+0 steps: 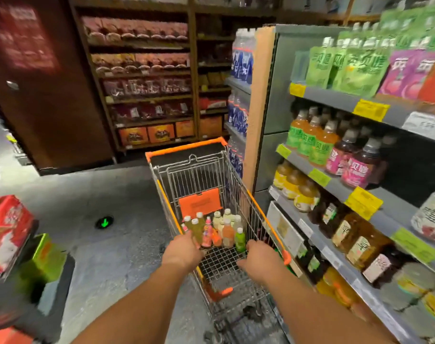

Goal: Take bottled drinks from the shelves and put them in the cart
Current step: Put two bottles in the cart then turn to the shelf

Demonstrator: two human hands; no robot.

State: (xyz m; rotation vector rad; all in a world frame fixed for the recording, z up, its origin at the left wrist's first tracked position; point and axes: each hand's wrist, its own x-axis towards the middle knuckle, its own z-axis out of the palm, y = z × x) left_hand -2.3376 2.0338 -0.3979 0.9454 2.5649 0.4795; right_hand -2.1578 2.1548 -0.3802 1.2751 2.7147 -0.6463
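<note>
A wire shopping cart (194,175) with orange trim stands in the aisle in front of me. Several bottled drinks (217,230) stand upright in its near end. My left hand (183,252) and my right hand (258,259) both grip the cart's handle, which is hidden under them. On my right, grey shelves (335,184) hold rows of bottled drinks: orange bottles with green labels (310,140), dark ones with pink labels (353,162), yellow ones (293,186) and brown tea bottles (355,242).
Green and pink drink pouches (355,68) fill the top right shelf. Blue-labelled water bottles (242,63) stand past the shelf end. Wooden shelves of packaged goods (147,80) close the aisle ahead. Red boxes (5,232) sit stacked at the left. The floor between is grey concrete.
</note>
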